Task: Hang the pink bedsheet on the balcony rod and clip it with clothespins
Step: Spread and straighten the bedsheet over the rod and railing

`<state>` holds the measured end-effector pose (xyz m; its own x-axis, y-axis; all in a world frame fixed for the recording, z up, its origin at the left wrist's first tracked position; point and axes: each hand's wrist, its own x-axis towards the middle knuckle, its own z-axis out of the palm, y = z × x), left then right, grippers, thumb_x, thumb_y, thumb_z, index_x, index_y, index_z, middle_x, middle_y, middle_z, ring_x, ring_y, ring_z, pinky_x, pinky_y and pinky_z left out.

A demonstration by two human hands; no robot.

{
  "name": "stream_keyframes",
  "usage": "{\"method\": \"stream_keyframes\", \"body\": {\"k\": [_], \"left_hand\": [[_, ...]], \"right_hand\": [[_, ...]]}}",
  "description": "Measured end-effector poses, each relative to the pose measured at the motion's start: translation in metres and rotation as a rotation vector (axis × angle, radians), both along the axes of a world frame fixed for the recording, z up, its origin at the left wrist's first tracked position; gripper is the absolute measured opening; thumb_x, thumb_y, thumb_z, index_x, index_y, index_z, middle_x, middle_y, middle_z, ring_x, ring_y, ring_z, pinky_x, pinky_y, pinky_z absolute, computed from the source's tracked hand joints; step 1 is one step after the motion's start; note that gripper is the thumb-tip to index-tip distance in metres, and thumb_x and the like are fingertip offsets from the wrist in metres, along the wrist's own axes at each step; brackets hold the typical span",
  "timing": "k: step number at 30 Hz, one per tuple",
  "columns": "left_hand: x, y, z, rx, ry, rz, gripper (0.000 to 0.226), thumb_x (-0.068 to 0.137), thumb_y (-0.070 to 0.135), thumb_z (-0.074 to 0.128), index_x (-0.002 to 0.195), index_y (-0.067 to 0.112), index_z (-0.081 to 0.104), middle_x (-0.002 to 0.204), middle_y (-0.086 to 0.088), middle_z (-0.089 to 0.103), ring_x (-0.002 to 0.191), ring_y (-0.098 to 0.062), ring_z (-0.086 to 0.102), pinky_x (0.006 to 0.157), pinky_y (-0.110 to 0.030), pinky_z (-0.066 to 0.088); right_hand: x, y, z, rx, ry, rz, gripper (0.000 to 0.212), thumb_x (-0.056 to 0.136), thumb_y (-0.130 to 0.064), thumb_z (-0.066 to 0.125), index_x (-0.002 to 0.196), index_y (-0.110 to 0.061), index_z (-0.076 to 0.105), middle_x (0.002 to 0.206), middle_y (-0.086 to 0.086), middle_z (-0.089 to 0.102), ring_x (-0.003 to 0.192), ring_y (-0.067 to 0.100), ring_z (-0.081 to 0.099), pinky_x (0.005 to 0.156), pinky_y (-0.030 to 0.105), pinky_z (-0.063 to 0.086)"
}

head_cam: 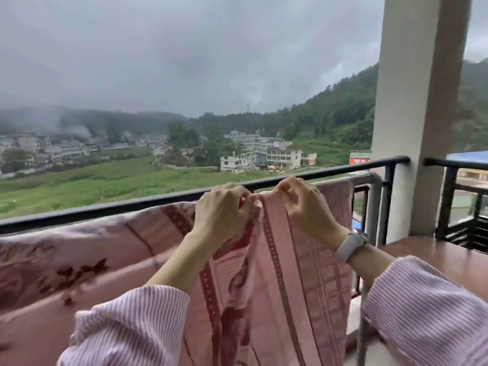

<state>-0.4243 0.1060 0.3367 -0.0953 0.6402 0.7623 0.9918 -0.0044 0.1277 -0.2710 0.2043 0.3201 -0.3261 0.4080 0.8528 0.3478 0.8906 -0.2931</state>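
The pink bedsheet (280,260), patterned in dark red, hangs draped over a grey rod (371,178) that runs just inside the black balcony railing (158,200). My left hand (223,211) grips a bunched fold of the sheet at its top edge. Right beside it, my right hand (303,202) pinches the sheet's top edge on the rod. The two hands almost touch. No clothespin shows in either hand; the fingers hide what lies under them.
A thick pale pillar (420,114) stands at the right, with more black railing (456,165) beyond it. A brown table top (443,262) lies at the right, below the pillar. A white watch (352,245) sits on my right wrist. Fields and buildings lie far below.
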Motion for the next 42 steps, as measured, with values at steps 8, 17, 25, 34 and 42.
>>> {"method": "stream_keyframes", "body": {"k": [8,17,25,34,42], "left_hand": [[0.072,0.099,-0.02,0.005,0.103,0.026,0.034,0.088,0.042,0.052,0.116,0.022,0.058,0.116,0.003,0.061,0.103,-0.02,0.057,0.089,-0.036,0.036],[0.104,0.147,-0.025,0.311,0.054,0.029,0.003,0.076,0.02,0.071,0.077,0.017,0.071,0.076,0.003,0.069,0.072,-0.02,0.064,0.069,-0.028,0.04],[0.146,0.166,-0.064,0.446,0.172,-0.033,0.006,0.08,0.014,0.068,0.074,0.012,0.068,0.088,0.002,0.071,0.088,-0.02,0.064,0.086,-0.033,0.037],[0.197,0.133,-0.107,0.105,0.093,0.133,0.006,0.079,0.01,0.064,0.074,0.007,0.066,0.105,-0.006,0.069,0.111,-0.026,0.056,0.102,-0.044,0.032],[0.245,0.107,-0.135,-0.019,-0.268,0.095,0.023,0.087,0.022,0.058,0.103,0.007,0.063,0.113,-0.008,0.062,0.11,-0.02,0.054,0.096,-0.025,0.037]], "right_hand": [[0.112,0.107,-0.039,-0.345,0.141,-0.323,0.031,0.09,-0.019,0.052,0.113,0.002,0.053,0.111,0.02,0.061,0.102,0.033,0.057,0.088,0.041,0.047],[0.107,0.172,-0.038,-0.502,0.299,-0.064,0.025,0.089,-0.029,0.055,0.07,-0.013,0.054,0.061,-0.005,0.054,0.06,0.016,0.052,0.055,0.03,0.043],[0.15,0.168,-0.098,-0.412,0.39,0.055,0.038,0.09,-0.008,0.052,0.061,-0.025,0.035,0.054,-0.006,0.037,0.044,0.005,0.032,0.042,0.017,0.028],[0.218,0.151,-0.156,-0.6,0.176,0.362,0.028,0.089,-0.011,0.053,0.066,-0.002,0.041,0.053,0.006,0.037,0.047,0.016,0.033,0.04,0.033,0.028],[0.237,0.136,-0.177,-0.702,0.046,0.554,0.019,0.088,-0.009,0.055,0.069,-0.005,0.056,0.064,0.004,0.051,0.057,0.012,0.045,0.054,0.022,0.04]]}}
